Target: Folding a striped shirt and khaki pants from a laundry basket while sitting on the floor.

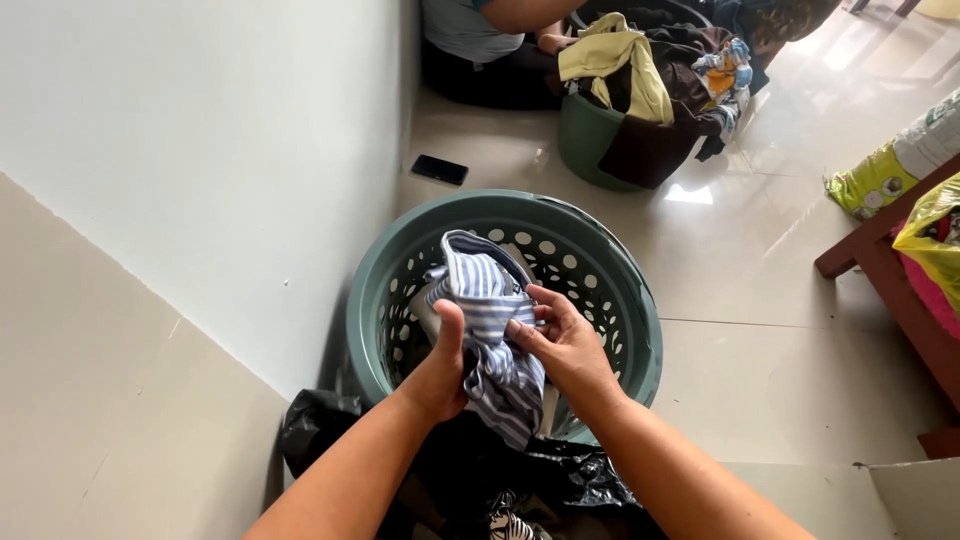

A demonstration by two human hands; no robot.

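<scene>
1. The left hand (440, 370) is closed around a bunched blue-and-white striped cloth garment (490, 330) — thumb up along its left edge, the grip tight on the fabric.
2. The right hand (562, 345) grips the same garment from the right, fingers curled into its folds, so both hands hold it between them.
3. The garment hangs above the opening of a round grey-green plastic laundry basket (620, 290) with perforated walls, which stands on the pale tiled floor (770, 300) against the white wall (200, 150).
4. A crumpled black plastic bag (320, 430) lies beneath the forearms, just in front of the basket.
5. A small black phone (439, 169) lies flat on the floor near the wall, beyond the basket.
6. Farther back stands a second green basket (590, 135) heaped with mixed clothes — yellow, dark brown and patterned pieces spill over its rim — and another person (470, 30) sits beside it.
7. At the right edge is a dark wooden furniture leg (860, 245) with a yellow bag (930, 225) above it.
</scene>
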